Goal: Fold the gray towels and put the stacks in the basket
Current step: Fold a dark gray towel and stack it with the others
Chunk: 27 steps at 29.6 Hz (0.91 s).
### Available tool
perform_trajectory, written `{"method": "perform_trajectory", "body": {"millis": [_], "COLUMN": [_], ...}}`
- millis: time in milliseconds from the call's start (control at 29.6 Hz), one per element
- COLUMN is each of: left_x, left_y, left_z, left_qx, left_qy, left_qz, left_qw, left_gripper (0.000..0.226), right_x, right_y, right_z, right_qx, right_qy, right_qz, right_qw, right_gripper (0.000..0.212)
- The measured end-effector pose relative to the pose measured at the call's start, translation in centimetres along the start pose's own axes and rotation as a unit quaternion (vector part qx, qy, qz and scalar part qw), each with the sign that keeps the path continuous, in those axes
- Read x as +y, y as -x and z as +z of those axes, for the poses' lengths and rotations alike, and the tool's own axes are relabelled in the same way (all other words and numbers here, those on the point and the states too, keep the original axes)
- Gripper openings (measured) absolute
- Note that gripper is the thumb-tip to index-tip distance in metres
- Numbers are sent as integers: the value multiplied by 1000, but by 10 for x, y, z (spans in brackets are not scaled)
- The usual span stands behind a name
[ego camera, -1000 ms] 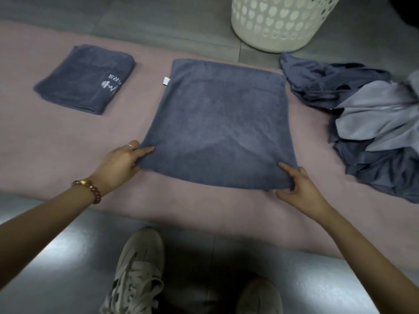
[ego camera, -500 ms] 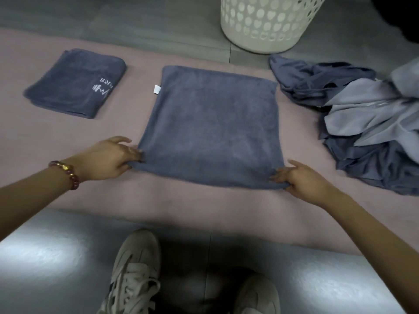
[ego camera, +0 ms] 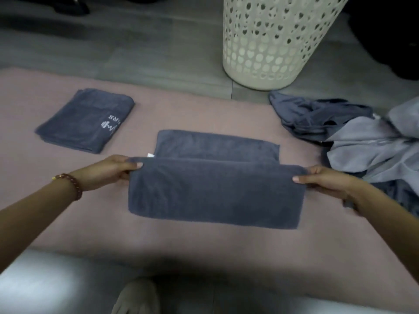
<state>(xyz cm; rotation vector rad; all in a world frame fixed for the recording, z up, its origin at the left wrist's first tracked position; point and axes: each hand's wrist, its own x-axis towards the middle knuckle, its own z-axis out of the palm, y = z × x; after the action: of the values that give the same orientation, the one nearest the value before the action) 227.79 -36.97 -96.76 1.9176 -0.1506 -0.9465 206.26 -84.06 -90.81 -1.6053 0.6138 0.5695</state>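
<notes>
Head view: at frame centre, the gray towel is pinched at its lifted edge by the left hand and right hand. A folded towel is seen upper left, the basket at the top

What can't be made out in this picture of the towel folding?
Head view only.
- Basket: rim and inside cut off by the top edge.
- Unfolded pile: runs past the right edge; count unclear.
- Folded towel: lettering blurred, unreadable.
- Held towel: raised flap hides its middle.
</notes>
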Motion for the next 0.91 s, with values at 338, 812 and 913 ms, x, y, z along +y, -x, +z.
{"method": "perform_trajectory", "body": {"millis": [338, 812, 913], "left_x": [54, 39, 37], "left_y": [-103, -135, -137], "left_z": [50, 36, 39], "left_qx": [293, 316, 334], "left_qy": [-24, -225, -226], "left_qz": [55, 130, 128], "left_qw": [954, 913, 906], "left_gripper": [29, 18, 22], "right_x": [-14, -1, -1], "right_y": [-130, -152, -156], "right_z": [21, 20, 21], "right_qx": [360, 451, 464], "right_qy": [-3, 95, 86], "right_qz": [-12, -73, -71], "right_qw": [933, 884, 879], "right_gripper": [27, 18, 17]}}
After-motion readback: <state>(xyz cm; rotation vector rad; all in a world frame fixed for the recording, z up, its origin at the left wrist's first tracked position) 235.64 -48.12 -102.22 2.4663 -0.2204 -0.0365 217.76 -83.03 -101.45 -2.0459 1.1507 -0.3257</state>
